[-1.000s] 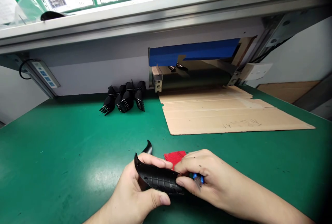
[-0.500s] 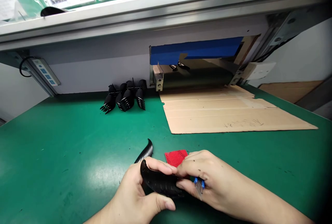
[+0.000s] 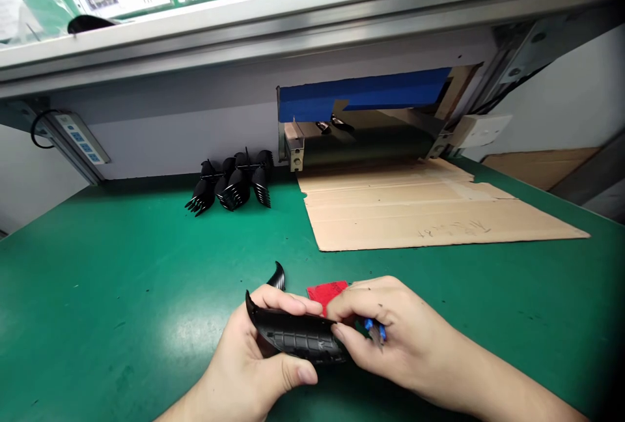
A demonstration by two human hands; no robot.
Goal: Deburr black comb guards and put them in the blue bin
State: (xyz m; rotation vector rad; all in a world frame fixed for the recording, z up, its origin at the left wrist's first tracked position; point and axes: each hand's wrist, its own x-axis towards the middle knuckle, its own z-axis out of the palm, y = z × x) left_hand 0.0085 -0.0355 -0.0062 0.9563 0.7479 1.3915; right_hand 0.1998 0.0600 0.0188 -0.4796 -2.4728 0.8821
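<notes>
My left hand (image 3: 249, 360) grips a curved black plastic comb piece (image 3: 293, 336) low in the middle of the view, thumb under it and fingers over its top edge. My right hand (image 3: 385, 331) pinches the piece's right end and also holds a small blue-handled blade tool (image 3: 375, 331) between its fingers. A second black curved piece (image 3: 277, 277) lies on the green mat just behind my left fingers. A small red square (image 3: 325, 294) of abrasive-looking sheet lies on the mat behind my right hand, partly covered.
The green mat (image 3: 122, 279) covers the bench. A cluster of black comb pieces (image 3: 229, 187) sits at the back by the wall. A cardboard sheet (image 3: 420, 213) lies at the right before a blue-taped machine opening (image 3: 361, 96). An overhead shelf (image 3: 293, 12) spans the top.
The black piece in my hands was turned and shifted slightly left, its pointed tip now showing at the left. Both hands stay in place on it.
</notes>
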